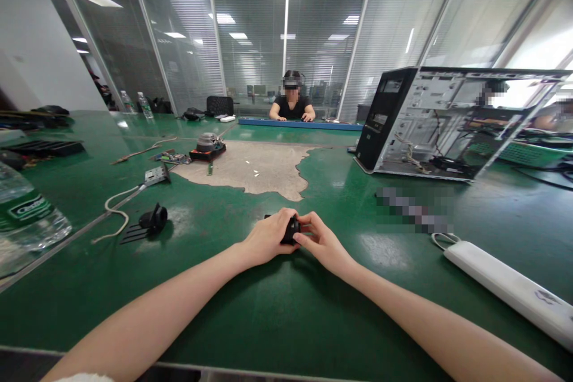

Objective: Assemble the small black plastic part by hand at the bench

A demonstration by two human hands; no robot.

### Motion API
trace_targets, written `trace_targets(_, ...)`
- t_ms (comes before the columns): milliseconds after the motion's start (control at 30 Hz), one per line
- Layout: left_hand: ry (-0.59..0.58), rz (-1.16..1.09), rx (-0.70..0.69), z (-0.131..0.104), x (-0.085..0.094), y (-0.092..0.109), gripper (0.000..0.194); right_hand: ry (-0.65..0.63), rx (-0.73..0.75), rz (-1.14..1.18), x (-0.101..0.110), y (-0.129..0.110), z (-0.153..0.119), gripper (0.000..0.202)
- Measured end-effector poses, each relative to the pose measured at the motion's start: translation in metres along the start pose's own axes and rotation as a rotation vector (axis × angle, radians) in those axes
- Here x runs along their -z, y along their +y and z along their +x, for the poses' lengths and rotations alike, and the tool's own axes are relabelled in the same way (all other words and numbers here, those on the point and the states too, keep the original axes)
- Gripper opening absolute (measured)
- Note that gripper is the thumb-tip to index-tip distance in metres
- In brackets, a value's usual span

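A small black rounded part is held just above or on the green table, in front of me; its exact kind is hard to make out. My left hand wraps round it from the left, covering much of it. From the right, the thumb and fingers of my right hand grip its near end. A dark bit of it sticks out beyond my left knuckles. Off to the left lies a black plastic piece with a round end and long prongs.
At the right stand an opened computer case and a white power strip. On the left are a water bottle, a metal bracket and a cord. A heatsink fan sits farther back. Another person sits opposite.
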State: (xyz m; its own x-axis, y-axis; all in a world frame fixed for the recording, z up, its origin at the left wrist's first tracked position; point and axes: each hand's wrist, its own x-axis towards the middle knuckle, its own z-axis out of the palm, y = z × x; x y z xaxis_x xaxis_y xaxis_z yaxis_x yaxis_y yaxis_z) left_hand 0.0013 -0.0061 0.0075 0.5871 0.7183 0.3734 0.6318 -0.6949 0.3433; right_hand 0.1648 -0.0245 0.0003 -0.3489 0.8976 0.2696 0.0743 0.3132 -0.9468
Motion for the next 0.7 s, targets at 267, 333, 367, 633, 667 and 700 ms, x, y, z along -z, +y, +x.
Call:
trace_targets(267,0.082,0.056,-0.039,-0.0002,0.0005,-0.0004,0.054,0.038,-0.015,-0.024,-0.0005,0.0033,0.0026,0.014)
trace_targets(333,0.094,0.031,-0.060,0.0001,-0.0005,-0.0013,0.054,0.054,-0.018,-0.034,-0.0004,0.0046,0.0036,0.017)
trace_targets(367,0.084,0.005,-0.079,0.0003,-0.0012,-0.0020,0.054,0.057,-0.022,-0.039,-0.0003,0.0050,0.0038,0.018)
trace_targets(633,0.032,-0.112,-0.079,0.0007,-0.0039,-0.0049,0.053,-0.016,-0.005,0.044,0.0008,0.0020,-0.0004,0.020)
trace_targets(667,0.031,-0.111,-0.079,0.0006,-0.0036,-0.0048,0.053,-0.012,-0.008,0.049,0.0006,0.0016,-0.0003,0.019)
trace_targets(700,0.032,-0.110,-0.080,0.0006,-0.0033,-0.0047,0.052,-0.002,-0.013,0.047,0.0004,0.0015,0.0000,0.017)
